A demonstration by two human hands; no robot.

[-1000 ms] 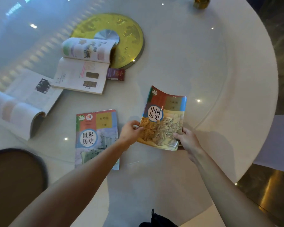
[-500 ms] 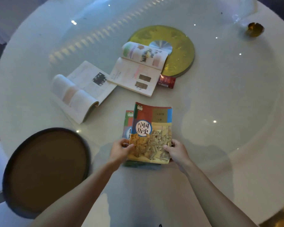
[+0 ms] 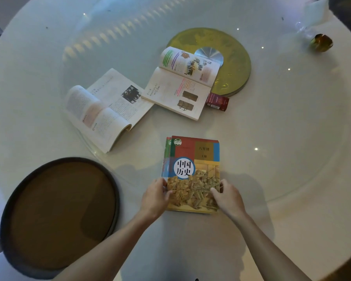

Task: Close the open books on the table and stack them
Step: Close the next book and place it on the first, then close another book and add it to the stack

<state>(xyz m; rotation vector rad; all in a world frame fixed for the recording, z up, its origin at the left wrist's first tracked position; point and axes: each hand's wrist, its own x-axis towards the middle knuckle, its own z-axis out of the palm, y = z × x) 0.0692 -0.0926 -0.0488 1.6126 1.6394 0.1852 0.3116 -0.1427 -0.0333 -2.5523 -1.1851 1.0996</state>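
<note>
While the round brown tray (image 3: pixel 59 213) sits left of the closed books, the view has shifted since half a second ago, so everything sits a bit further right and nearer. Black-and-white open book (image 3: pixel 107 107) lies up-left of the stack, still open. Colourful open book (image 3: pixel 182 82) up from the stack, also still open, far page over the gold disc (image 3: pixel 233 63); red box (image 3: pixel 217 102) touching its right edge. Top book (image 3: pixel 193 171) now squared almost flush on the lower book (image 3: pixel 167 157), only a left sliver showing; earlier more stuck out. Left hand (image 3: pixel 155 196) fingers clamped on the stack's near-left edge, right hand (image 3: pixel 228 199) fingers clamped on its near-right corner, both thumbs on the cover.
</note>
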